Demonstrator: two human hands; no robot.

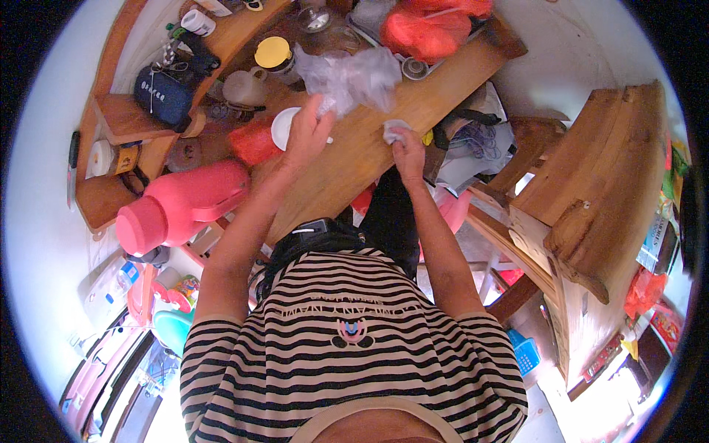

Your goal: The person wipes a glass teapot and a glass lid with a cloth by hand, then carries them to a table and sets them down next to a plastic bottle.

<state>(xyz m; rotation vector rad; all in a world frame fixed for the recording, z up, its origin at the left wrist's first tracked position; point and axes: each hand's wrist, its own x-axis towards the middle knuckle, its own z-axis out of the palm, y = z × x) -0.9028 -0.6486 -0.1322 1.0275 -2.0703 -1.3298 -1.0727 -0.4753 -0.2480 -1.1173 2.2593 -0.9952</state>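
Observation:
A wooden desk point(354, 149) lies before me. My left hand point(308, 130) is over it, blurred, at the lower edge of a crumpled clear plastic bag point(354, 77); whether the fingers grip the bag is not clear. Beside that hand is a white round dish or lid point(283, 128), partly hidden by it. My right hand point(408, 149) pinches a small crumpled whitish wad point(395, 132), tissue or thin plastic, near the desk's front edge.
A large pink bottle point(194, 199) is at the left, near a red packet point(255, 141). A glass mug point(243, 88), a yellow-lidded jar point(273, 52) and a red plastic bag point(432, 30) stand farther back. A wooden bench or chair point(598, 171) is at the right.

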